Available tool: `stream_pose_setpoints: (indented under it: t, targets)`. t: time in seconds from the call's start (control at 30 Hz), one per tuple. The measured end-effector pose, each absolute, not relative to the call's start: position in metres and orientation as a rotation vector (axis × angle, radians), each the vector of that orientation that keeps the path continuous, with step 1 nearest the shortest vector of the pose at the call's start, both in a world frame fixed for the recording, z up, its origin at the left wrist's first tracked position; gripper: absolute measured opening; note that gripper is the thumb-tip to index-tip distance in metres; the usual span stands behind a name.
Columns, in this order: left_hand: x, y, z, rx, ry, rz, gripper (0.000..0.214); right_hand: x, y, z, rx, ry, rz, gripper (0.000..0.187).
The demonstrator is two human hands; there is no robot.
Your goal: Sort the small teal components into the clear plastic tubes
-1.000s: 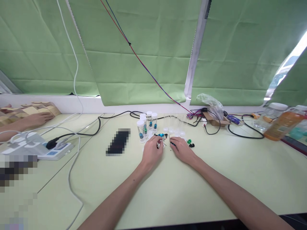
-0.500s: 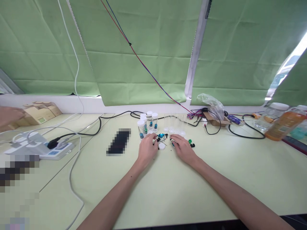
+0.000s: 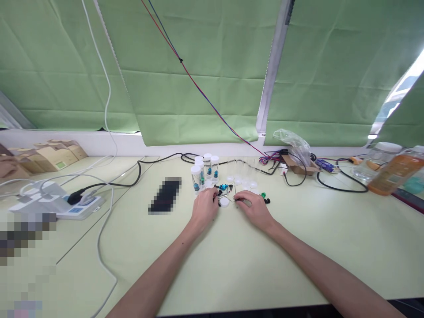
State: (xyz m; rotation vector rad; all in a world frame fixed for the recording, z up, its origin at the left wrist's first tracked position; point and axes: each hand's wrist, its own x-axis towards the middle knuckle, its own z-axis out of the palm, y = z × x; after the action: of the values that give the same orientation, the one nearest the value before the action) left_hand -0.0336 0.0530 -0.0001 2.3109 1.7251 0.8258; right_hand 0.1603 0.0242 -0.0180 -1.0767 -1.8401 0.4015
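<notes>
Bare on left hand (image 3: 204, 206), right hand (image 3: 257, 211), left forearm (image 3: 162, 271) and right forearm (image 3: 318, 266), to the lower edge of view; slim, narrowing toward the wrists; marked with a small mole (image 3: 183, 243) on the left forearm, near the wrist.

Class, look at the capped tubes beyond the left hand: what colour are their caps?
The caps are white, seen in the head view.

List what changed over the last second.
Left hand shifted left, uncovering more of the white cap. Right hand fingertips now meet at a small black part; grip unclear. Co-worker's hand moved left along the boxes. Capped vials stayed put.
</notes>
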Motion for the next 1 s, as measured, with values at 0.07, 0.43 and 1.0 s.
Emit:
stream_pose_setpoints:
  t: [0.07,0.43,1.0]
  targets:
    - [-0.0340,0.0538,-0.0008,2.303,1.712,0.825,0.018,0.1597,0.0231,-0.0176,-1.079,-1.852,0.430,0.012]
    - [-0.0358,0.0589,-0.0044,2.225,1.671,0.888,0.018,0.1597,0.0210,-0.0178,-1.099,-1.873,0.520,0.009]
    - [-0.0366,0.0575,-0.0036,2.229,1.775,0.834,0.016,0.1608,0.0240,-0.0222,-1.118,-1.897,0.529,0.008]
